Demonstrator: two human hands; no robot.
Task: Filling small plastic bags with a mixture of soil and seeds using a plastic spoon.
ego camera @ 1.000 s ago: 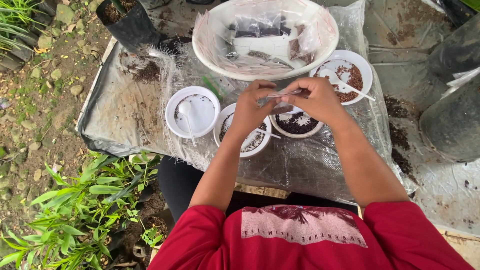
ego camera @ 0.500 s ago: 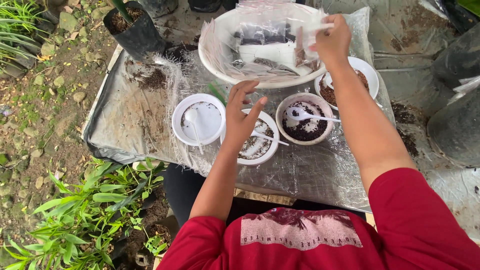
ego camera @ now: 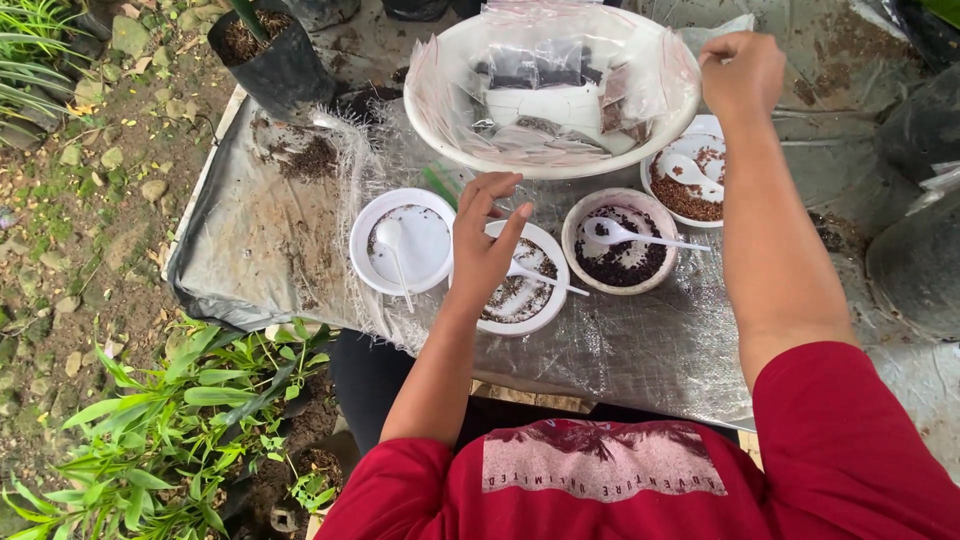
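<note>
My left hand hovers open, fingers spread, over a white plate dusted with dark grains, with a plastic spoon on it. My right hand is raised at the right rim of a large white bowl, its fingers closed at the edge of a clear plastic packet. The bowl holds several small clear packets, some with dark contents. A small bowl of dark seeds with a white spoon sits under my right forearm. A bowl of brown seeds lies beyond it.
A white plate with a spoon lies left of my left hand. Everything rests on a silver plastic sheet over a low table. A black grow bag of soil stands at the far left corner, dark bags at right, leafy plants at near left.
My hands were together over the small bowls a second ago. My right hand has gone up to the large bowl's right rim. My left hand stayed over the plate and opened.
</note>
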